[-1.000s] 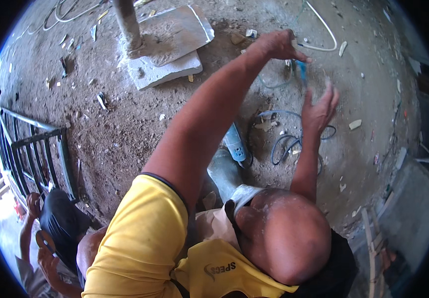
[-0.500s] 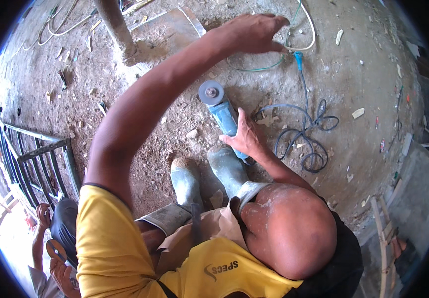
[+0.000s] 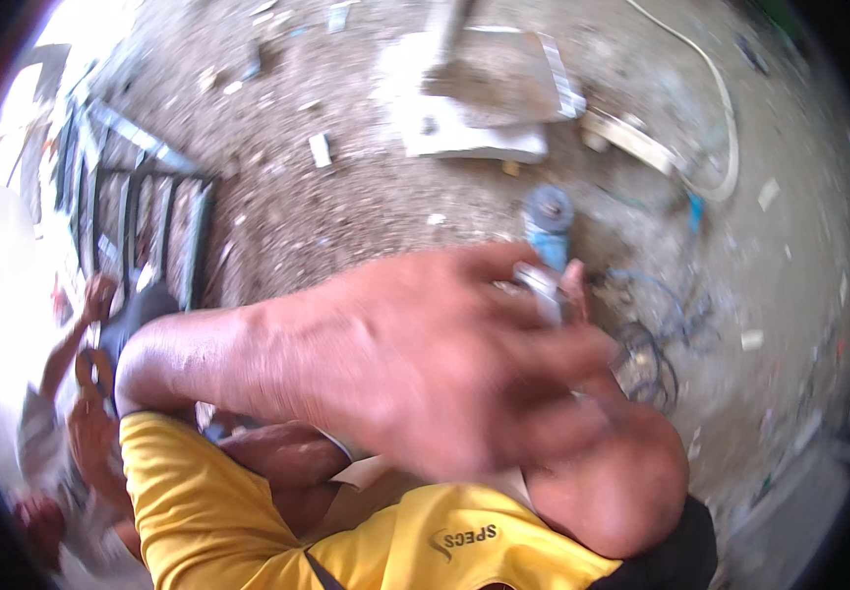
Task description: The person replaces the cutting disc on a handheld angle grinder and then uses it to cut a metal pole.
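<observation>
My left hand [image 3: 444, 364] is raised close to the camera, its arm bent across my body from the left. It is smeared by motion, and I cannot tell whether its fingers hold anything. A shiny silver band [image 3: 540, 288] shows at its fingers, perhaps a ring. Beyond it, upright between my feet and the floor slab, is a blue angle grinder [image 3: 548, 236] with a grey disc on top. My right hand [image 3: 575, 287] is at the grinder's body, mostly covered by the left; only a fingertip shows. The grinder's lower half and my boots are hidden.
A dark cord [image 3: 651, 364] lies coiled right of the grinder, with a blue connector [image 3: 695, 209] joined to a pale cable [image 3: 725, 108]. A post [image 3: 447, 39] stands by a slab [image 3: 479, 141]. At left are a metal frame [image 3: 149, 162] and another person's hands [image 3: 98, 295].
My left hand has swung back from the cord connector toward my body, now covering my right hand. The view has turned left, so the grinder appears farther right.
</observation>
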Demonstrator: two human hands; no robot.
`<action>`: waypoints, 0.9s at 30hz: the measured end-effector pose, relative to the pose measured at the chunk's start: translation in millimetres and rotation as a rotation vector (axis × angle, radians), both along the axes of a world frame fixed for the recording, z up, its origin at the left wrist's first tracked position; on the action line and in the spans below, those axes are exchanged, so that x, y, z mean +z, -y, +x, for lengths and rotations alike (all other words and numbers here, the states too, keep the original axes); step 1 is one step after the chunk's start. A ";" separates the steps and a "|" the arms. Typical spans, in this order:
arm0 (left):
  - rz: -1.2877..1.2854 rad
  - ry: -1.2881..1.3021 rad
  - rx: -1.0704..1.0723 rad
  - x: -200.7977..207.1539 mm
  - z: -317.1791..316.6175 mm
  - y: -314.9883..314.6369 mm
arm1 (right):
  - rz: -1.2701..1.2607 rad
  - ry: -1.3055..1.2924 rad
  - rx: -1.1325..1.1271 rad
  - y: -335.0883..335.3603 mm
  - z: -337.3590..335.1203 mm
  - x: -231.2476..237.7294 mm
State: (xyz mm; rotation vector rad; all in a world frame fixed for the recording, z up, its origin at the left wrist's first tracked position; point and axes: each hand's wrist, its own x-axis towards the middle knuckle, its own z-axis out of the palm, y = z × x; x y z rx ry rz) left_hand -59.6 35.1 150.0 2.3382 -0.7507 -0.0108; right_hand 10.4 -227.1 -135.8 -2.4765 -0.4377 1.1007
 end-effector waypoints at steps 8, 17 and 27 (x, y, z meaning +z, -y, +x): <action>0.029 0.069 0.059 59.2 -22.5 -18.8 | -0.070 0.085 0.161 -9.4 8.3 4.7; 0.129 0.014 0.099 100.7 -28.3 -30.1 | -0.167 0.006 0.098 -18.2 -4.6 7.8; 0.202 0.006 0.128 119.3 -65.7 -32.9 | -0.126 0.117 0.049 12.9 -4.1 -10.5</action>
